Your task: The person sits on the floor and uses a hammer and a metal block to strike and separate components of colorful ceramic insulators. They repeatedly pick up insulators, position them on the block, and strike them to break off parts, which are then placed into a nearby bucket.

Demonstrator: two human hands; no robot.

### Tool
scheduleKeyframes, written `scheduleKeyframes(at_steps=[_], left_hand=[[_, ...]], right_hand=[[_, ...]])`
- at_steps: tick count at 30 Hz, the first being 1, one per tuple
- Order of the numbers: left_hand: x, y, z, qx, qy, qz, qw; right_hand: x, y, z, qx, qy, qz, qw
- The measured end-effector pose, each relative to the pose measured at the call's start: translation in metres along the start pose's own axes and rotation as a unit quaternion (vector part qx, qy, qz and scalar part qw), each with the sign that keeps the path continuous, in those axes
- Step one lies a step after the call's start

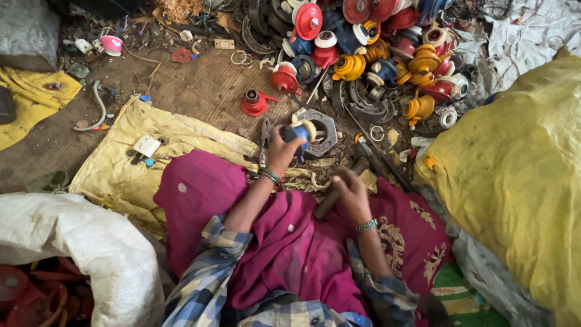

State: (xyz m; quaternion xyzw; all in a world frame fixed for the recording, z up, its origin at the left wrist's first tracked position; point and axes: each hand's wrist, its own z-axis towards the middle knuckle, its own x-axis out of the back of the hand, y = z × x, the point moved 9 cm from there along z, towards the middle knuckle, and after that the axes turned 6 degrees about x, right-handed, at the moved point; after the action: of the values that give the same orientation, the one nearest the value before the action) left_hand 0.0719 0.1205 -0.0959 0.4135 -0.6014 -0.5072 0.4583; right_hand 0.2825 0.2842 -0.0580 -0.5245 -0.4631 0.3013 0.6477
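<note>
Single head view, steeply downward, close over lap and littered floor [200, 91]

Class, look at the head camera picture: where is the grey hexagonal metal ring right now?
The grey hexagonal ring lies on the floor at picture centre, just beyond the left hand and its blue part.

Scrap-sorting floor: heaped plastic parts [387, 54], sacks [514, 169].
</note>
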Motion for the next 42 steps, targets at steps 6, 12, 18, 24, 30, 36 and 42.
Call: scheduleKeyframes(at_steps=[6, 12, 18, 24, 30, 36, 42], left_hand=[[-0.006, -0.046, 0.011, 0.207, -0.039, -0.142, 0.967], [-0.013, -0.065, 0.026, 0.249, -0.047, -0.13, 0.959], [-0.017, -0.065, 0.028, 0.215, -0.043, -0.06, 0.974], [-0.022, -0.06, 0.03, 0.161, -0.105, -0.087, 0.977], [-0.021, -0.056, 0.038, 0.12, -0.113, -0.087, 0.982], [-0.023, -0.055, 0.038, 0.142, -0.141, -0.147, 0.969], [-0.017, -0.033, 0.038, -0.027, -0.136, -0.086, 0.987]], right_hand=[[0.074, 0.093, -0.001, -0.059, 0.302, 0.187, 0.933], [0.03, 0.148, -0.007, -0.286, 0.209, 0.416, 0.838], [0.01, 0.153, -0.003, -0.325, 0.185, 0.427, 0.824], [0.008, 0.158, -0.001, -0.362, 0.176, 0.411, 0.818], [0.019, 0.133, 0.008, -0.299, 0.239, 0.441, 0.812], [0.014, 0.128, 0.023, -0.216, 0.133, 0.535, 0.806], [0.02, 0.143, 0.01, -0.186, 0.089, 0.664, 0.719]])
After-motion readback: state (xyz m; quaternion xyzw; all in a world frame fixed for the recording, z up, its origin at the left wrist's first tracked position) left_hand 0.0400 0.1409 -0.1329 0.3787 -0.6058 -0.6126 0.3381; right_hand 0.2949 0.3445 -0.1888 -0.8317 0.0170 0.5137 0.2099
